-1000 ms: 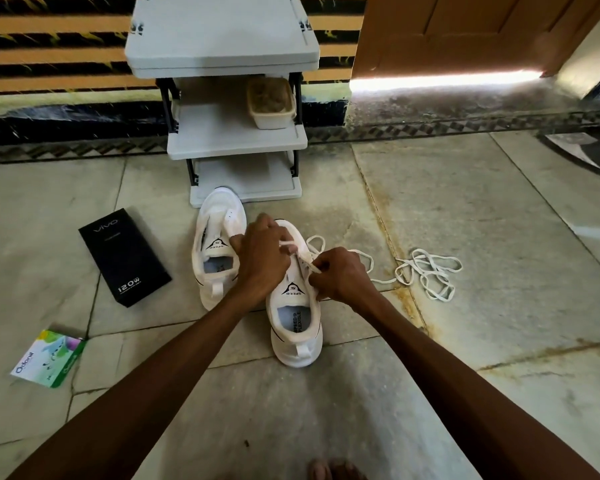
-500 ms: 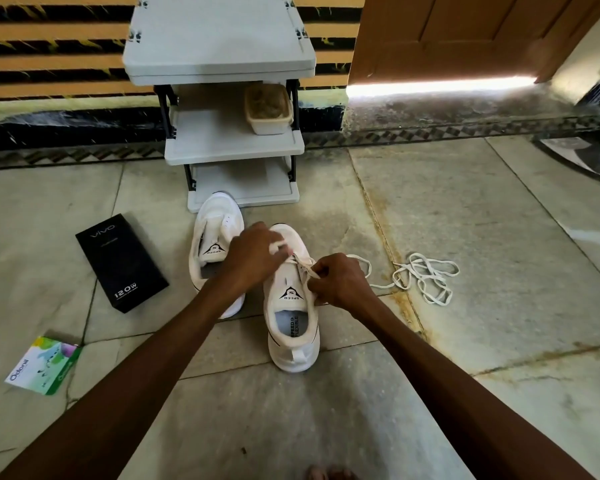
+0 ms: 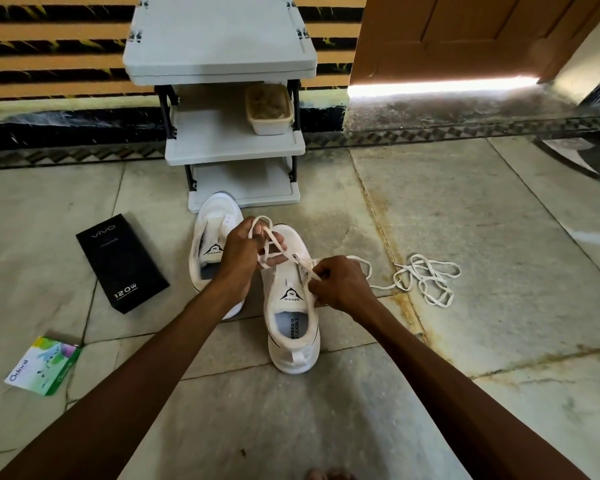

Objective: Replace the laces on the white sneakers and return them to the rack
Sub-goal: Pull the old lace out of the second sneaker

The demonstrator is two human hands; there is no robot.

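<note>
Bare forearms [image 3: 174, 358], bare toes [image 3: 329, 475]

Both bare arms reach forward from the lower corners and converge toward the middle. The left arm [image 3: 146, 368] runs up and rightward, the right arm [image 3: 440, 382] up and leftward, both nearly straight. The left hand [image 3: 246, 252] sits a little higher and farther out, back toward the camera, its fingers [image 3: 274, 260] curled around a loop of lace [image 3: 271, 239]. The right hand [image 3: 342, 287] is just beside it, knuckles up, thumb and fingertips pinching the same lace. Toes [image 3: 329, 475] show at the bottom edge.
</note>
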